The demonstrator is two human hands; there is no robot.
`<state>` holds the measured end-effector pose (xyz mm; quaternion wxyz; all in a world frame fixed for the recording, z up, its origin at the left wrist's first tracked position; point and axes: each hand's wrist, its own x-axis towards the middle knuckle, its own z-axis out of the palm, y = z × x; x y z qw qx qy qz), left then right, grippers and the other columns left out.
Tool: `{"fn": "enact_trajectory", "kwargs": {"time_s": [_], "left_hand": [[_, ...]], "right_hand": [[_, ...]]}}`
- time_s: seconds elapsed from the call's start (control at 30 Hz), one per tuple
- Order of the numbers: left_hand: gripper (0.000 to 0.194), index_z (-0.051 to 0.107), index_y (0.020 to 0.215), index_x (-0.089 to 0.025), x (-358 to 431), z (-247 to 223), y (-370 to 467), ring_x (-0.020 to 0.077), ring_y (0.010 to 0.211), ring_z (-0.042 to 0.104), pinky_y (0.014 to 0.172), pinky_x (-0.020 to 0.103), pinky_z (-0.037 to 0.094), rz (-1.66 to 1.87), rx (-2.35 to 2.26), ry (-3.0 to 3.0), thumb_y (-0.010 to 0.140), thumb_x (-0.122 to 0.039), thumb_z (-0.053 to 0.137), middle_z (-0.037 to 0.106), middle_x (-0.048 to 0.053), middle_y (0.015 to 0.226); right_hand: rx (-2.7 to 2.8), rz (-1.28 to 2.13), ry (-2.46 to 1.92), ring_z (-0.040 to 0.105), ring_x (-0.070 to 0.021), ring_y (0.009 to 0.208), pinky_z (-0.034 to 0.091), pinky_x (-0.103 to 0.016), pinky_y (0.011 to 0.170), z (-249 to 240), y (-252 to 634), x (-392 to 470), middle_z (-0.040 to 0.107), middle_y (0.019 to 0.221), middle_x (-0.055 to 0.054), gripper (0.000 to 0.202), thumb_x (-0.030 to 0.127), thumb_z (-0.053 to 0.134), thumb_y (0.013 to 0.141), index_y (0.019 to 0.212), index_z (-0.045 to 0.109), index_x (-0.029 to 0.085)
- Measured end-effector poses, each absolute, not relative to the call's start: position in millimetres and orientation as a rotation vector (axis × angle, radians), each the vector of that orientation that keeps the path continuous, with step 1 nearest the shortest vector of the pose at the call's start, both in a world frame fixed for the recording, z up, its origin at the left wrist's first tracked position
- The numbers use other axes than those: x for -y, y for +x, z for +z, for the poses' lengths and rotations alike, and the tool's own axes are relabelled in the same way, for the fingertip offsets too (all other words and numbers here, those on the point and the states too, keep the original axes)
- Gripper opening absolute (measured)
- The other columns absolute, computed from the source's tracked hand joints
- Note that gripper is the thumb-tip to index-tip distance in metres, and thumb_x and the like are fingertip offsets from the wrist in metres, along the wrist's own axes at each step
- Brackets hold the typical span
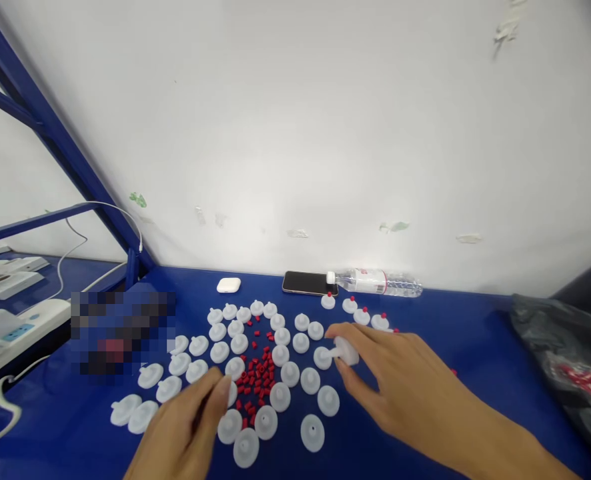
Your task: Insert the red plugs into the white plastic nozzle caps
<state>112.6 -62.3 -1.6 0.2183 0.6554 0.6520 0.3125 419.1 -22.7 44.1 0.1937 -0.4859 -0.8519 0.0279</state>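
Above the blue tabletop [440, 333], my right hand's [400, 380] fingers pinch a translucent white stemmed disc [347, 351], with room before the black plastic bag [560, 333] at the right edge. My left hand's [185, 427] fingers press together beside small red cylindrical pieces [258, 383]; whether around anything, I can't tell.

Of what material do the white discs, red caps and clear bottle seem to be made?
White discs: probably plastic; matte, slightly translucent, softly shaded. Red caps: plastic or rubber, perhaps; even colour, finish unclear. Clear bottle: likely plastic; glossy highlights, see-through walls.
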Motion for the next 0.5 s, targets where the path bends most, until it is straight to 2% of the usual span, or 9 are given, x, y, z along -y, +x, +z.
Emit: {"fn": "enact_trajectory", "kwargs": {"time_s": [0.1,0.17,0.27,0.37,0.5], "left_hand": [[0.034,0.066,0.081,-0.024,33,1,134,0.0214,0.069,0.066,0.063,0.031,0.050,0.658,-1.872,2.196,0.101,-0.041,0.044,0.068,0.002,0.080],[0.031,0.072,0.086,-0.024,13,1,142,0.0224,0.076,0.069,0.069,0.033,0.051,0.639,-1.834,2.251,0.100,-0.034,0.045,0.070,0.004,0.088],[0.028,0.076,0.100,-0.024,-6,1,143,0.0239,0.080,0.071,0.068,0.033,0.051,0.654,-1.826,2.298,0.098,-0.034,0.050,0.072,0.005,0.093],[0.031,0.077,0.099,-0.023,-10,8,139,0.0231,0.075,0.069,0.068,0.033,0.050,0.705,-1.844,2.325,0.099,-0.034,0.048,0.071,0.005,0.086],[0.031,0.075,0.093,-0.022,-5,22,141,0.0216,0.071,0.066,0.066,0.032,0.048,0.839,-1.852,2.334,0.100,-0.035,0.047,0.071,0.003,0.081]], "right_hand": [[2.393,0.149,-1.485,0.069,-0.0228,0.064,0.044,-0.034,0.059,42,419,15,0.075,0.089,0.000,0.021,0.026,0.049,0.100,0.120,0.057,0.025],[2.369,0.153,-1.547,0.066,-0.0216,0.059,0.044,-0.034,0.058,43,423,11,0.073,0.086,0.000,0.019,0.033,0.051,0.102,0.118,0.057,0.024],[2.362,0.108,-1.552,0.064,-0.0176,0.058,0.047,-0.034,0.059,43,430,6,0.072,0.107,-0.004,0.020,0.038,0.057,0.102,0.113,0.063,0.022],[2.372,0.056,-1.581,0.069,-0.0190,0.068,0.051,-0.035,0.062,39,437,1,0.068,0.121,-0.007,0.018,0.031,0.061,0.099,0.112,0.069,0.021],[2.355,0.173,-1.607,0.072,-0.0279,0.095,0.053,-0.038,0.075,31,438,-4,0.072,0.113,-0.008,0.019,0.027,0.063,0.097,0.112,0.073,0.022]]}}
